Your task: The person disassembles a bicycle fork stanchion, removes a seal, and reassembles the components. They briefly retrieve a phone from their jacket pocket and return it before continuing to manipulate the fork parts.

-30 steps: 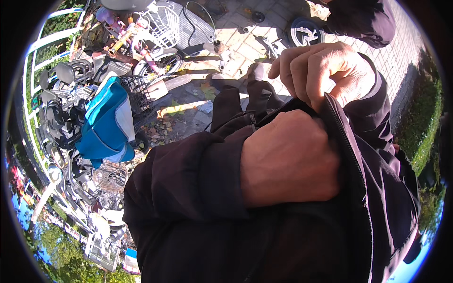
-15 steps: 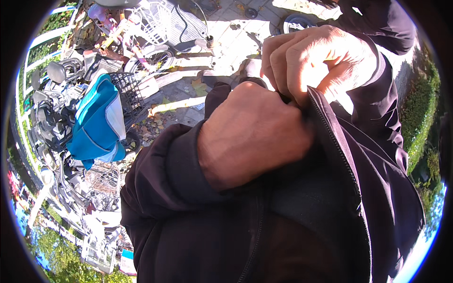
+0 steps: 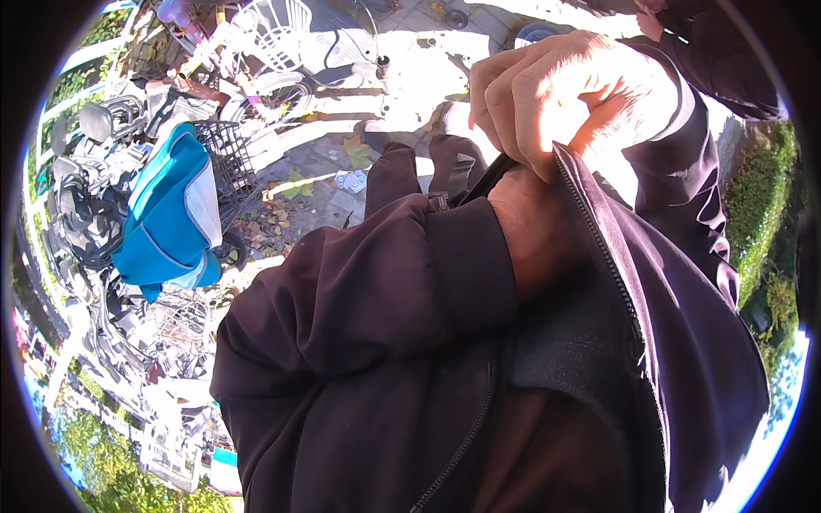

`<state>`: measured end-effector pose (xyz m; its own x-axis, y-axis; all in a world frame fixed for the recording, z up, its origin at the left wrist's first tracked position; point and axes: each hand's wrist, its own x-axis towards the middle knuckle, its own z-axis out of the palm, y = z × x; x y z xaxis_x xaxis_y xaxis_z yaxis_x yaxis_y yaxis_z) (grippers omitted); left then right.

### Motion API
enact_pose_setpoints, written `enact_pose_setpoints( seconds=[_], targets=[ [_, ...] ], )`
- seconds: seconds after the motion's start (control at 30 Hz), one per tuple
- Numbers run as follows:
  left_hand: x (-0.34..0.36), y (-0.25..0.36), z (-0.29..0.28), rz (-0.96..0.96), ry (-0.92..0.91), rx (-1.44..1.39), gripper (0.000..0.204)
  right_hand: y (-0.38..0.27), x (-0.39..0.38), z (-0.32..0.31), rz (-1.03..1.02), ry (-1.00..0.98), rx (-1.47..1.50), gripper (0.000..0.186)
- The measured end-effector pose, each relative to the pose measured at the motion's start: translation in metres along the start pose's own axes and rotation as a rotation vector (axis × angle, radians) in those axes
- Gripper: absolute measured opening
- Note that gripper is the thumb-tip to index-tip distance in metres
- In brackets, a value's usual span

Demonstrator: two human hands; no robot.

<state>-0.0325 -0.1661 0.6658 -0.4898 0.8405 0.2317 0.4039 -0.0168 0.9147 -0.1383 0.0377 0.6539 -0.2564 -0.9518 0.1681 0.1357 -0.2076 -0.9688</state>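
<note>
I wear a dark jacket [image 3: 697, 342] that hangs unzipped, its zipper teeth running down both front edges. My right hand [image 3: 571, 98] is closed on the upper part of the right front edge and holds it away from my body. Across my chest comes my left arm, its dark sleeve [image 3: 359, 291] bunched at the elbow. My left hand [image 3: 532, 224] reaches inside the right front panel; only the wrist and back of the hand show, and its fingers are hidden. Under the jacket a dark brown garment [image 3: 547, 453] shows.
Several parked bicycles with baskets [image 3: 231, 162] crowd the left side, a blue cloth cover [image 3: 171, 214] over one. My trouser legs [image 3: 393, 179] stand on leaf-strewn paving [image 3: 333, 201]. Another person's dark sleeve [image 3: 727, 60] is at upper right. A hedge [image 3: 757, 222] lines the right.
My left hand has slid to the right and deeper into the jacket, so its knuckles no longer show. The right hand keeps its grip on the edge. The other person's sleeve shifted slightly.
</note>
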Motion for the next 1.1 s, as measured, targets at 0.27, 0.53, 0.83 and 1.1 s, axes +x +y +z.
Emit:
enact_pose_setpoints(
  seconds=[0.27, 0.53, 0.83, 1.1],
  targets=[
    [0.001, -0.006, 0.004, -0.111, 0.149, -0.059, 0.010, 0.008, 0.009, -0.002, -0.003, -0.009, 0.010, 0.032],
    [-0.004, -0.004, 0.020, 0.046, 0.133, -0.033, 0.012, 0.011, 0.027, 0.006, -0.006, -0.035, 0.000, 0.032],
    [-0.017, -0.009, 0.007, -0.059, 0.099, -0.115, 0.014, 0.012, 0.040, 0.014, -0.033, -0.035, -0.005, 0.033],
    [-0.036, -0.017, -0.003, 0.026, 0.110, -0.088, 0.016, 0.014, 0.054, 0.006, -0.009, -0.095, 0.003, 0.033]
  ],
)
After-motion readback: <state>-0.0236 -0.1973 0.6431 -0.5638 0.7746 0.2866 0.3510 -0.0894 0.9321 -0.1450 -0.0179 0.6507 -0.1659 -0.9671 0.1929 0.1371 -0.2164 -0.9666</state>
